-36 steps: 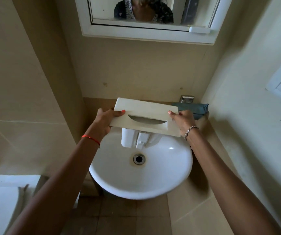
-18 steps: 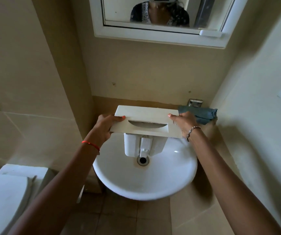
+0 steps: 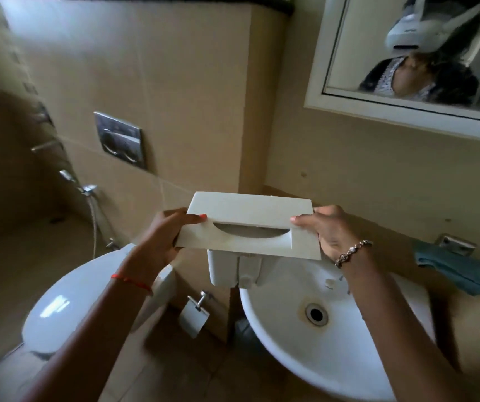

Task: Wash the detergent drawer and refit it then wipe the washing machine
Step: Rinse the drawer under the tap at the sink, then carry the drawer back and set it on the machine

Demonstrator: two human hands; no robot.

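Note:
The white detergent drawer (image 3: 250, 227) hangs in the air with its front panel facing me and its compartments pointing down and away. My left hand (image 3: 163, 236) grips the panel's left end, thumb on the front. My right hand (image 3: 328, 230) grips the right end the same way. The drawer sits above the left rim of the white round sink (image 3: 343, 343). A blue cloth (image 3: 459, 268) lies on the ledge to the right of the sink. The washing machine is out of view.
A white toilet (image 3: 88, 300) with its lid down stands at the lower left, a chrome flush plate (image 3: 121, 139) and a spray hose (image 3: 93, 216) on the wall behind. A toilet-roll holder (image 3: 195, 314) hangs between toilet and sink. A framed mirror (image 3: 406, 68) hangs upper right.
The view has swung left, bringing the toilet and flush plate into sight. The drawer, still held at both ends, has shifted left from over the sink's middle to its left rim.

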